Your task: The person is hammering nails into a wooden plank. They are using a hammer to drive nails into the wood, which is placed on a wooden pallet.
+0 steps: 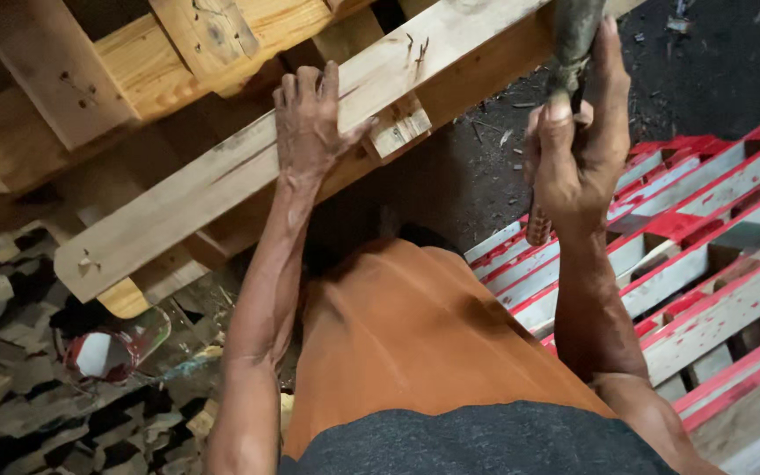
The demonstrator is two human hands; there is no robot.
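Orange shorts (415, 334) and a grey shirt hem sit nearest the lens. Left hand (310, 119) lies flat with fingers spread on the bare plank (222, 180), pressing it down. Right hand (578, 149) is closed round a hammer handle (540, 224), head raised right of the plank. Bent nails (415, 46) protrude from the plank beyond the left hand. Red-painted pallet (705, 237) lies right of the plank; paint tin (103, 352) below-left. Judgement: nail removal or knocking boards apart is in hand; the next blow needs steady bracing.
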